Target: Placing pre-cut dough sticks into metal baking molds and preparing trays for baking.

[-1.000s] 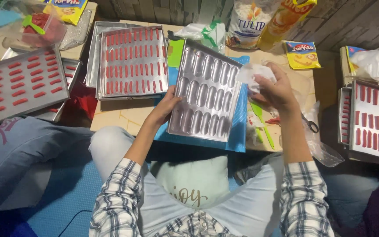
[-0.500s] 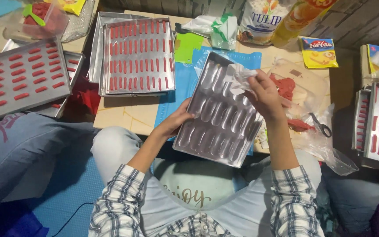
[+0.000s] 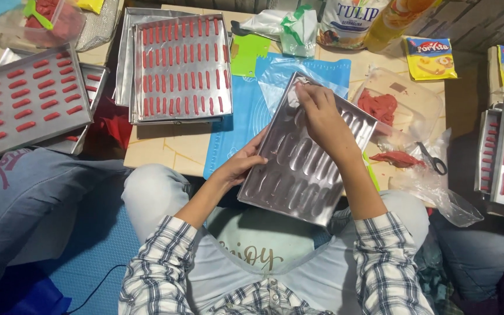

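Tabletop: two hands grip one tray

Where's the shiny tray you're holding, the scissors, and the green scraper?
shiny tray (image 3: 298,175), head view, on its grooved middle.
scissors (image 3: 433,162), head view, on the dark handles.
green scraper (image 3: 247,53), head view, on its flat blade.

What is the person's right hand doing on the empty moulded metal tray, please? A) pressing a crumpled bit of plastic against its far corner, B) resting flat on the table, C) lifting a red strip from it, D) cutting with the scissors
A: the right hand presses crumpled plastic onto the tray, while the left hand steadies its near edge.
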